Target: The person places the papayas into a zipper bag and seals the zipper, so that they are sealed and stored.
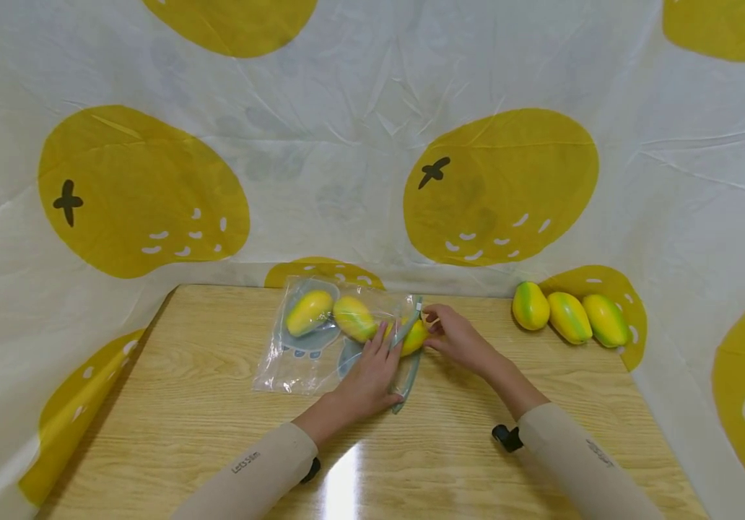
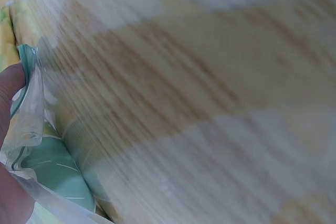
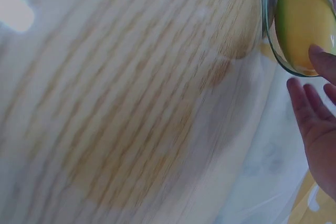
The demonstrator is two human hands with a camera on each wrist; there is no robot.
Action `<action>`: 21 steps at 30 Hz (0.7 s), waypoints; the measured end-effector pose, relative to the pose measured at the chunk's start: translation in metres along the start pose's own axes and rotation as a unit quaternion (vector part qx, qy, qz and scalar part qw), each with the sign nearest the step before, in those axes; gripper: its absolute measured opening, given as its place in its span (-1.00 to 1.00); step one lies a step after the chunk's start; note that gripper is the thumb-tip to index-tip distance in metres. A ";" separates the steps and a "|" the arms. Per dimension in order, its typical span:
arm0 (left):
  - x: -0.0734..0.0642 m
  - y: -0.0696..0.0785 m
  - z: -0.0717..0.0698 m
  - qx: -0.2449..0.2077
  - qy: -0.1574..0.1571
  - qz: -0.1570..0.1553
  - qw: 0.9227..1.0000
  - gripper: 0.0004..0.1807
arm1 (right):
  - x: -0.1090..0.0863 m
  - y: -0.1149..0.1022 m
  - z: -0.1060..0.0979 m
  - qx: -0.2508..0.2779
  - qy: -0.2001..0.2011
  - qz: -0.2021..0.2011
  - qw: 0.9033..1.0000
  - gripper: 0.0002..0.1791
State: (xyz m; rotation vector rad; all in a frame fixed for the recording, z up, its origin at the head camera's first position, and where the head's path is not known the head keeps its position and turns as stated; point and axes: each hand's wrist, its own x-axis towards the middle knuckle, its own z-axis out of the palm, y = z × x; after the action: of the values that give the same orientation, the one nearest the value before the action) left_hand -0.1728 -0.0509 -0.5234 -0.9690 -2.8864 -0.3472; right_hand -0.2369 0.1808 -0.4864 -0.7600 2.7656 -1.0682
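Observation:
A clear zip bag [image 1: 271, 375] with blue-grey printing and a greenish zip strip lies on the wooden table. Yellow-green mangoes show through its film, one mango [image 1: 310, 313] at the far left and another mango [image 1: 354, 318] beside it. A further mango [image 1: 415, 338] sits in the gaping mouth on the right. My left hand [image 1: 369, 379] lies over the bag near the mouth and holds the lip, its thumb [image 2: 9, 85] against the zip edge; the fingertips' grip is partly hidden. My right hand [image 1: 463, 339] touches the mouth mango's end with its thumb [image 3: 324, 64], the other fingers apart from it.
Three more mangoes [image 1: 569, 318] stand in a row at the table's back right. A white cloth [image 1: 340, 195] printed with yellow fruit hangs behind the wooden table [image 1: 203, 347] and down both its sides.

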 end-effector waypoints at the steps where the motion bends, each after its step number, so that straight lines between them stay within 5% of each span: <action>1: 0.000 0.000 0.000 0.000 0.001 0.001 1.000 0.32 | 0.002 0.000 0.001 -0.007 0.005 0.006 1.000 -0.33; 11: -0.001 0.000 -0.002 0.018 -0.001 -0.003 1.000 0.32 | 0.018 -0.002 0.007 -0.054 0.032 0.067 0.996 -0.27; 21: -0.001 0.002 -0.003 0.024 -0.006 -0.002 1.000 0.31 | 0.028 -0.005 0.012 -0.083 0.050 0.086 0.992 -0.29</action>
State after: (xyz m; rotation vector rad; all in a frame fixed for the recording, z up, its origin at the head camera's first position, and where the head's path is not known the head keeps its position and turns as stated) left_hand -0.1707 -0.0508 -0.5205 -0.9617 -2.8945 -0.2729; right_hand -0.2562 0.1567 -0.4893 -0.4842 2.9680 -0.8757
